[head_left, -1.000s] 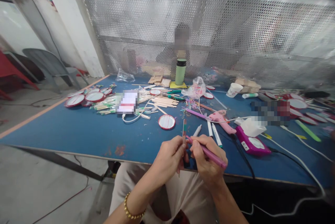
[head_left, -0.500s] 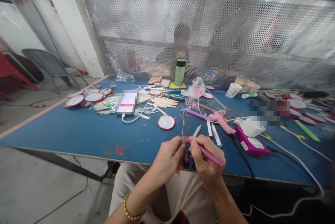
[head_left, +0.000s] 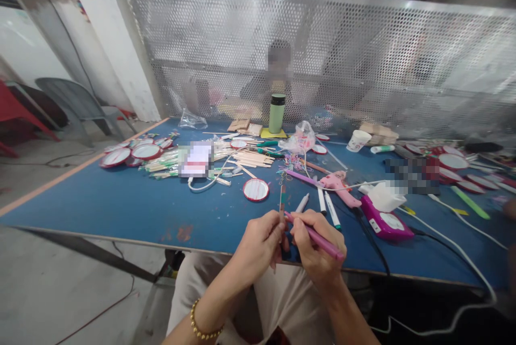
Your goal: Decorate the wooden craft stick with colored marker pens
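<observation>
Near the table's front edge, my left hand (head_left: 260, 237) is closed around a thin flat stick (head_left: 282, 197), which points up and away from me with brown and green patches on it. My right hand (head_left: 320, 251) grips a pink pen (head_left: 327, 244) like a writing tool. Its tip is beside the stick, close to my left fingertips; whether it touches I cannot tell. Beyond my hands lie a round red-rimmed disc (head_left: 256, 189), a grey-white marker (head_left: 302, 202) and a white marker with a green end (head_left: 332, 210).
A pink glue gun (head_left: 341, 188) and a magenta power box (head_left: 386, 220) with cables are to the right. Farther back stand a green bottle (head_left: 276, 114) and a paper cup (head_left: 358, 141). Wooden sticks (head_left: 252, 158), a phone (head_left: 196, 160) and stacked discs (head_left: 145, 151) spread leftward.
The view has shifted very slightly. My hands hold nearly the same pose, with the pen still beside the stick.
</observation>
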The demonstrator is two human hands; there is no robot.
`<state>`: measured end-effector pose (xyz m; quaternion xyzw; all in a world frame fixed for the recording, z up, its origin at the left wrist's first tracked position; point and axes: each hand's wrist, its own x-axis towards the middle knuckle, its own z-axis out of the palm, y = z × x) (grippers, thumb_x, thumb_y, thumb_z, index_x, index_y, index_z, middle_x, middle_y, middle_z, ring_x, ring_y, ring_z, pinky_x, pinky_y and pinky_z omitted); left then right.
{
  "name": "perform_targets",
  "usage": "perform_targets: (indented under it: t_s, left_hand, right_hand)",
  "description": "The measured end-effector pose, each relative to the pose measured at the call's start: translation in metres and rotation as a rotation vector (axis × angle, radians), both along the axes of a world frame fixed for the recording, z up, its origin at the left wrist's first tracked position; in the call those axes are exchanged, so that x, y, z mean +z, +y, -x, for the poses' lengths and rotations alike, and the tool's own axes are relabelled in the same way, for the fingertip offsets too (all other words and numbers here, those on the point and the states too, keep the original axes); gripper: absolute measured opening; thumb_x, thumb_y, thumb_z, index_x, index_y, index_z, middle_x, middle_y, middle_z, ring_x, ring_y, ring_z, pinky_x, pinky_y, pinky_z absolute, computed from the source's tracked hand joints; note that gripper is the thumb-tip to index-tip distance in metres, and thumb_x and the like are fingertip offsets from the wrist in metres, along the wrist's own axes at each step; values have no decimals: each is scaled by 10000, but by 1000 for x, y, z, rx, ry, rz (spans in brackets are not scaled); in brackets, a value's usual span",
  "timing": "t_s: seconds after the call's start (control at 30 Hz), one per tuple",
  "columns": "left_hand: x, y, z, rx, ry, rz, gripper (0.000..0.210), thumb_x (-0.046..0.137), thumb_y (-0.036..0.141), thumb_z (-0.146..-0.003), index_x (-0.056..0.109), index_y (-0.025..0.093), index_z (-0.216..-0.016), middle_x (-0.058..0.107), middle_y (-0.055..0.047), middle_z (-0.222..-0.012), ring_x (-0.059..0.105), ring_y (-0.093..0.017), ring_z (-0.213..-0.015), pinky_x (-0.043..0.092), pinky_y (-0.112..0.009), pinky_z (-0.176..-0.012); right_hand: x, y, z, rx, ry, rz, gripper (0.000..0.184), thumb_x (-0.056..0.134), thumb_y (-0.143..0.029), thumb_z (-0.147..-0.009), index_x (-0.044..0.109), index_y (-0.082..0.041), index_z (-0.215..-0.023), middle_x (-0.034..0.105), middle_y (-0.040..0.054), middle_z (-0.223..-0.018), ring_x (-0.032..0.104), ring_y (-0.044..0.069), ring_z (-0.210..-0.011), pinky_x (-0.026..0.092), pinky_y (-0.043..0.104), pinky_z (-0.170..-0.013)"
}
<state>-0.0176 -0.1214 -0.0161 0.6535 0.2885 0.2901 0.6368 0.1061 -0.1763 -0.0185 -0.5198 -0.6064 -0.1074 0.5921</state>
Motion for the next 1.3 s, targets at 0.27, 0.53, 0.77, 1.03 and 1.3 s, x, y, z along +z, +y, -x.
perform_targets:
  t_s: [0.27, 0.53, 0.77, 1.03, 1.3]
  left_hand:
    - [1, 1, 0, 6, 19, -61, 357, 472, 514, -918, 475, 208, -735, 535, 41, -555, 474, -94, -410, 378, -206, -423]
    - [0, 1, 0, -8, 18, -20, 374, 475, 542, -914, 478, 206, -750, 552, 33, -576, 474, -94, -403, 361, -205, -399]
    - [0, 1, 0, -13, 33, -16, 364, 460, 541, -913, 464, 206, -769, 559, 31, -593, 467, -88, -393, 354, -198, -383]
    - [1, 1, 0, 4, 25, -48, 362, 465, 535, -910, 463, 211, -747, 537, 39, -565, 471, -96, -399, 363, -206, -395]
    - [0, 0, 0, -13, 33, -18, 382, 461, 568, -900, 463, 212, -760, 557, 32, -583, 472, -95, -380, 361, -205, -366]
  right_hand:
    - [0, 1, 0, 20, -11, -12, 148, 555, -119, -925, 669, -199, -874, 684, -11, -658, 650, 115, -550, 531, 213, -542]
    - [-2, 0, -1, -11, 3, -3, 138, 561, -124, -919, 669, -195, -872, 688, -6, -681, 658, 117, -557, 514, 203, -517]
    - [-1, 0, 0, 4, 24, -6, 142, 566, -118, -916, 672, -194, -859, 680, -16, -663, 644, 106, -537, 515, 196, -525]
    - [-2, 1, 0, -2, 6, 1, 142, 558, -130, -925, 663, -195, -856, 680, -10, -663, 641, 110, -547, 510, 205, -523]
    - [-5, 1, -1, -24, 33, 9, 139, 556, -149, -937, 671, -193, -873, 687, 1, -697, 655, 114, -574, 498, 203, -499]
